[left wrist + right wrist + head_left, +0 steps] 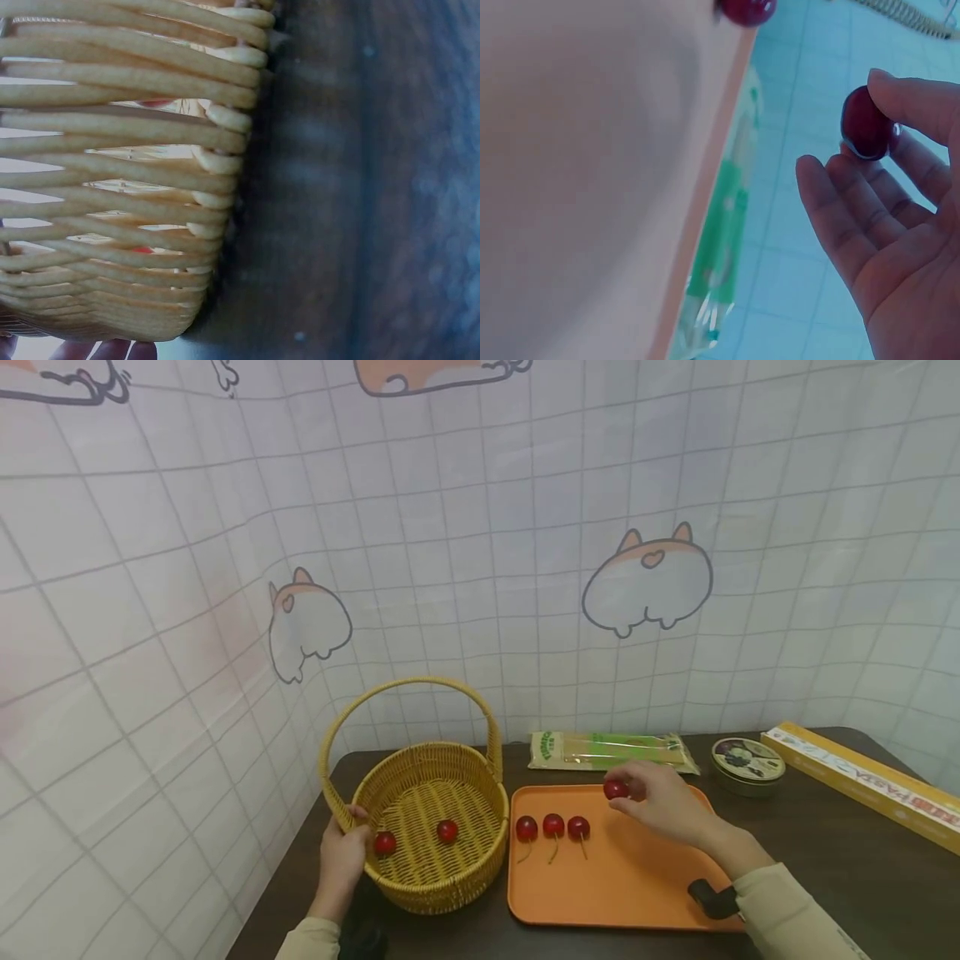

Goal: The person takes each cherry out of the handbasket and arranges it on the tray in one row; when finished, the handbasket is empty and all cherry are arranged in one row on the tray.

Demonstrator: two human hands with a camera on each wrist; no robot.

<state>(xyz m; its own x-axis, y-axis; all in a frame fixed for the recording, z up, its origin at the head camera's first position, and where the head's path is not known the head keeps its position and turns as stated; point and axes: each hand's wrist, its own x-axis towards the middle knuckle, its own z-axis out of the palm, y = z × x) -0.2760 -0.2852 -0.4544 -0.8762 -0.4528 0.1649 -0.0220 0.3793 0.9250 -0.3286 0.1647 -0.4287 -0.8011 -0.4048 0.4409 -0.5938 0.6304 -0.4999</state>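
My left hand grips the left rim of a yellow wicker basket, at the foot of its arched handle. Two red cherries, one near the left wall and one nearer the middle, lie inside. Above the far part of an orange tray, my right hand pinches a cherry between thumb and finger, the other fingers spread. On the tray's left half, three cherries with stems sit in a row. Seen from the left wrist, the basket's woven side fills the left part and fingertips show below.
Behind the tray lies a green and clear packet. A round tin stands to its right, with a long yellow pasta box beyond. A patterned curtain hangs close behind the dark table.
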